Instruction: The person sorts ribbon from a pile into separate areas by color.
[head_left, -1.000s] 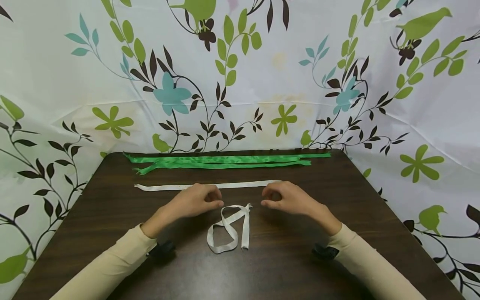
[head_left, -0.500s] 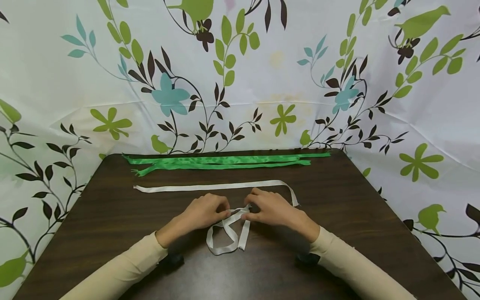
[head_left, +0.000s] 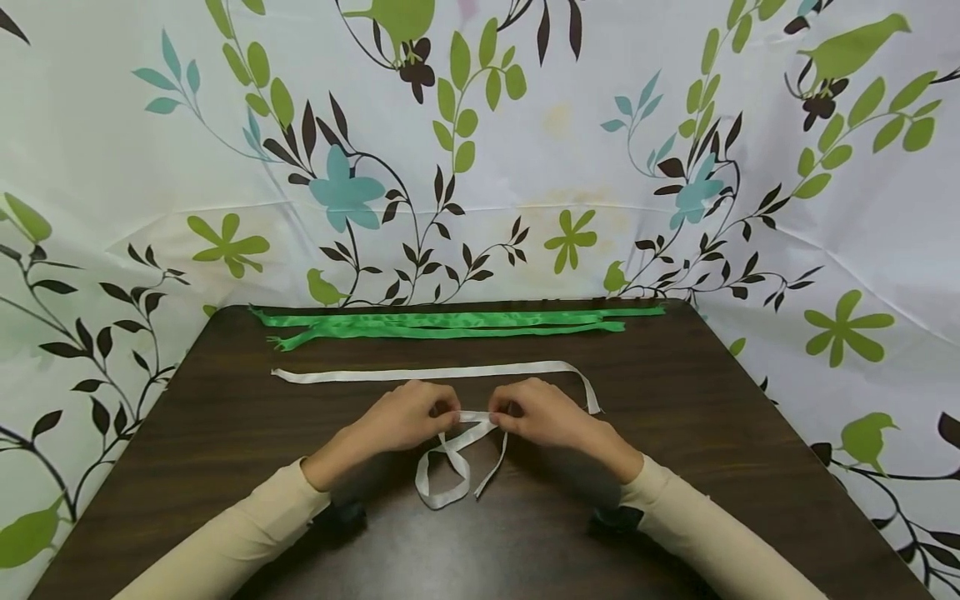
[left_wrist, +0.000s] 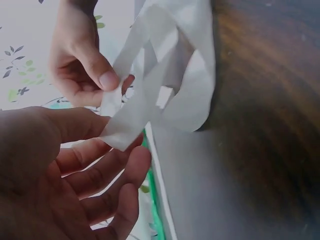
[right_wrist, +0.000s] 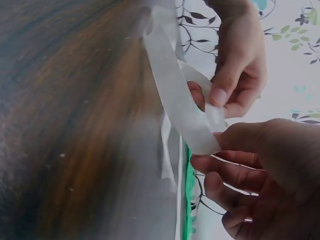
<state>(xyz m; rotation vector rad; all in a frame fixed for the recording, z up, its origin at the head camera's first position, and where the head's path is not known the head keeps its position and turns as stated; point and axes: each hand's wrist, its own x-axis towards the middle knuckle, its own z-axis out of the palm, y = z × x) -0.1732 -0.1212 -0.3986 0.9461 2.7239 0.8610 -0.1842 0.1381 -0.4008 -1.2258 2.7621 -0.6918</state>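
A white ribbon [left_wrist: 136, 110], looped and crossed over itself, hangs between my two hands above the dark table. My left hand [head_left: 408, 414] pinches it between thumb and forefinger, the other fingers loosely bent, as the left wrist view shows. On the other side my right hand [head_left: 546, 411] pinches the same ribbon [right_wrist: 175, 90] with thumb and forefinger. A short stretch runs taut between the two pinches in the head view. Below them, a loop lies toward me on the left and a loose tail hangs on the right.
Beyond my hands a second white ribbon [head_left: 420, 375] lies across the dark table [head_left: 480, 554], bending toward me at its right end. Several green ribbons [head_left: 450, 320] are laid along the far edge. A patterned cloth [head_left: 480, 192] hangs behind.
My hands have come inward from either side of the white ribbon and taken hold of it. Its upper part is now drawn between them, and the right tail has turned edge-on.
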